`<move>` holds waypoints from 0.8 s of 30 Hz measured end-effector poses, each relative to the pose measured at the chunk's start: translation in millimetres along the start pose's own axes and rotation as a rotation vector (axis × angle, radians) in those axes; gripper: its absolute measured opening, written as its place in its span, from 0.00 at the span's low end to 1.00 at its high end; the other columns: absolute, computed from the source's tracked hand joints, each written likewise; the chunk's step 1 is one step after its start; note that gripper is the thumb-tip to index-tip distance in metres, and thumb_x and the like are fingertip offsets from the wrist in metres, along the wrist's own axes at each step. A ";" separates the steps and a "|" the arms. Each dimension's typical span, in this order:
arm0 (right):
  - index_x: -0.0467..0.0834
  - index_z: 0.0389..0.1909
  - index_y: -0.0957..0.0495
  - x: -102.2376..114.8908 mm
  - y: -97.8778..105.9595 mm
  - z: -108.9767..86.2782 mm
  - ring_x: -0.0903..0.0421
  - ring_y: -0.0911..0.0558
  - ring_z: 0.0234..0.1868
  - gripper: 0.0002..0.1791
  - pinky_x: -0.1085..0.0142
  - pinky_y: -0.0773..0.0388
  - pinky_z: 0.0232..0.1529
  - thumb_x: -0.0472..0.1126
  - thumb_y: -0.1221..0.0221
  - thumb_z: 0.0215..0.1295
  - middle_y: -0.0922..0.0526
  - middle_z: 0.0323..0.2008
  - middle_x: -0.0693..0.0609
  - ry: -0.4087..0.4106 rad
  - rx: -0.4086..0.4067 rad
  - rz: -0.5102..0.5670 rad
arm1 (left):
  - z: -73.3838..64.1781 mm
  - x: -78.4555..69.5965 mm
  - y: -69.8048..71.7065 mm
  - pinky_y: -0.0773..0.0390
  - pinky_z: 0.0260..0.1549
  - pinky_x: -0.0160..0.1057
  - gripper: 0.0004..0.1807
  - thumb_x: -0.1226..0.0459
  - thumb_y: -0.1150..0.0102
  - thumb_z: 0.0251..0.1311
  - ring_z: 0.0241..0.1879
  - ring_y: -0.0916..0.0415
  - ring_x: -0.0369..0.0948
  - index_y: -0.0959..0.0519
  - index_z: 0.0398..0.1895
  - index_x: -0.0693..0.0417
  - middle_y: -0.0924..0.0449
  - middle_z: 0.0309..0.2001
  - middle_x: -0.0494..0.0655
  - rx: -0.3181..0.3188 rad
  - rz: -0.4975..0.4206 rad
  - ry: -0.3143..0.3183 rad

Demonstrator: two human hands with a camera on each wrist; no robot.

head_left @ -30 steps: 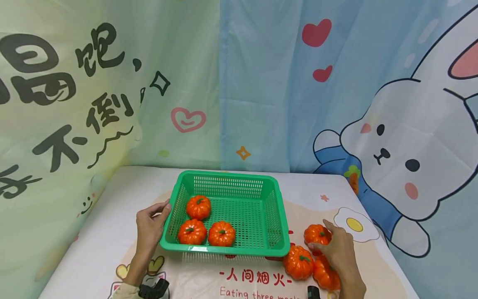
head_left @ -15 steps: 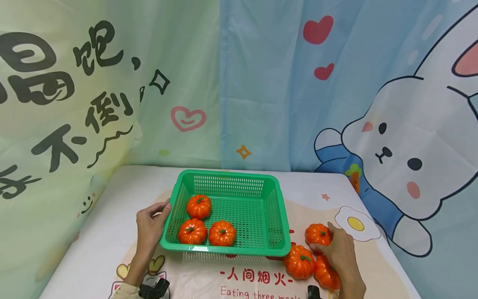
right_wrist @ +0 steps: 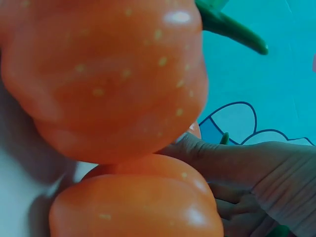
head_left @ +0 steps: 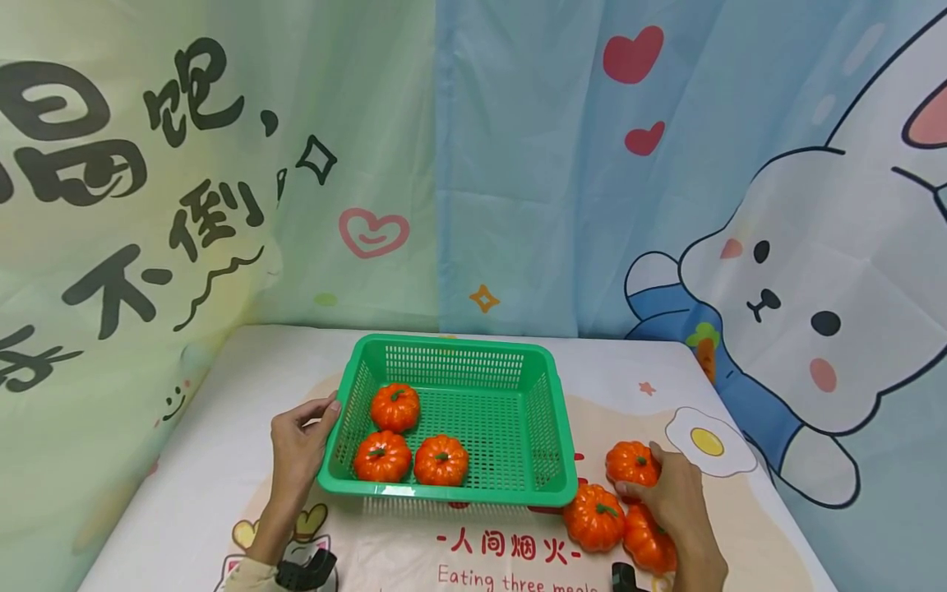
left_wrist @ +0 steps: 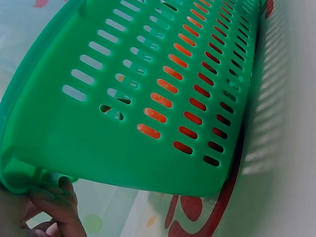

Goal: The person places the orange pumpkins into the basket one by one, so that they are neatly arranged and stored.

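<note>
My left hand [head_left: 299, 448] pinches the left rim of a green plastic basket [head_left: 481, 495]. In the left wrist view, curled fingers [left_wrist: 57, 205] sit under the basket's corner. Three small orange toy pumpkins lie inside: one at the back [head_left: 395, 408], one front left [head_left: 382, 457], one beside it [head_left: 441, 460]. Right of the basket, my right hand [head_left: 673, 489] holds another pumpkin [head_left: 631, 463] between thumb and fingers. Two more lie close by, one at the basket's corner [head_left: 594, 518], one partly under my wrist [head_left: 648, 539]. In the right wrist view, pumpkins hide most of the held one.
A white tablecloth [head_left: 192, 460] with printed pictures and red lettering covers the table. Behind it hangs a curtain [head_left: 510, 205] with a rabbit and hearts. Black straps with camera mounts sit at both wrists, the left one [head_left: 305, 571] fully showing.
The fingers of my right hand have drawn in slightly onto the far pumpkin. My left hand, the basket and the other pumpkins stay put; the head view has shifted a little.
</note>
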State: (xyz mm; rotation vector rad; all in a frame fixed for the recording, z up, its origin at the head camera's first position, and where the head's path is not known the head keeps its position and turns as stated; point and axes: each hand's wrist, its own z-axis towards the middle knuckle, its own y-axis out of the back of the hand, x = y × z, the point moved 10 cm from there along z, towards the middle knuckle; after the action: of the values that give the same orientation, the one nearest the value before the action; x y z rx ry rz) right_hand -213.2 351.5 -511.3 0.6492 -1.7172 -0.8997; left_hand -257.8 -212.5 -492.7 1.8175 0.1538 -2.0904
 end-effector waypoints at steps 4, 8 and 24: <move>0.22 0.79 0.41 1.0 0.7 -0.5 0.23 0.30 0.74 0.53 0.29 0.36 0.76 0.39 0.21 0.63 0.30 0.73 0.20 0.004 -0.002 0.003 | -0.4 -0.6 0.2 0.14 0.30 0.25 0.14 0.67 0.34 0.76 0.27 0.13 0.28 0.12 0.57 0.68 0.11 0.50 0.73 0.000 -0.007 0.000; 0.23 0.80 0.42 2.1 0.9 -1.2 0.24 0.31 0.75 0.53 0.30 0.35 0.76 0.38 0.21 0.63 0.31 0.74 0.20 -0.002 0.001 0.011 | -0.4 -0.6 0.2 0.14 0.30 0.26 0.14 0.67 0.34 0.75 0.27 0.13 0.29 0.12 0.57 0.69 0.11 0.49 0.73 0.002 -0.014 -0.001; 0.26 0.81 0.40 14.8 7.3 -7.4 0.22 0.35 0.78 0.50 0.30 0.37 0.77 0.36 0.23 0.64 0.32 0.76 0.22 0.048 0.006 0.010 | -0.7 -0.7 0.1 0.14 0.30 0.25 0.14 0.68 0.34 0.76 0.27 0.13 0.29 0.12 0.57 0.69 0.12 0.50 0.74 -0.002 -0.002 0.008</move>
State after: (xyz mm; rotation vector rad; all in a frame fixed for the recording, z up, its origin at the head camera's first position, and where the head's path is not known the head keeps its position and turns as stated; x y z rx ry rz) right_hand -210.6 342.2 -496.0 0.6608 -1.6793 -0.8656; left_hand -257.1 -212.3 -492.1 1.8254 0.1595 -2.0844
